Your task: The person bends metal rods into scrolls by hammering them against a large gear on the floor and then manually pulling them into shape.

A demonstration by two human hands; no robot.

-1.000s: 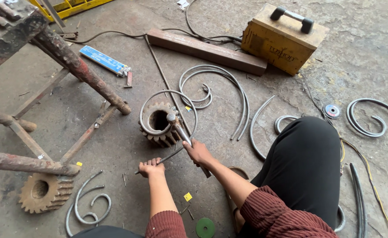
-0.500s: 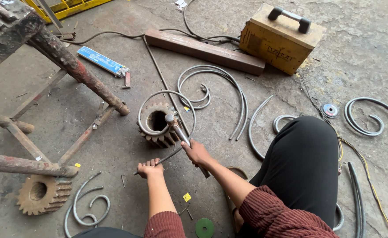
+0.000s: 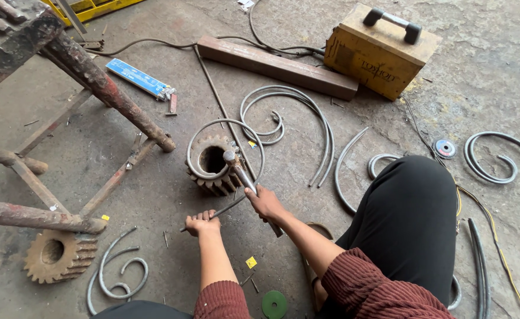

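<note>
My left hand [image 3: 201, 223] is closed around the near end of a curved steel rod [image 3: 254, 145] that loops over a rusty gear wheel [image 3: 214, 168] standing on the concrete floor. My right hand [image 3: 264, 201] grips the handle of a hammer [image 3: 240, 171]. The hammer's head rests at the gear's top rim, against the rod's loop. Both forearms wear dark red knit sleeves. My knee in black trousers [image 3: 410, 218] is at the right.
A yellow welding machine [image 3: 381, 50] and a steel bar [image 3: 275, 65] lie beyond. Bent scroll rods [image 3: 307, 112] lie around. A rusty metal stand [image 3: 65, 118] fills the left, with a second gear [image 3: 56, 255] and a scroll [image 3: 118, 277] near it. A green disc [image 3: 275, 304] lies by my leg.
The hammer head has come down a little toward the gear's rim and the rod. My hands keep their grips, and the view has shifted slightly.
</note>
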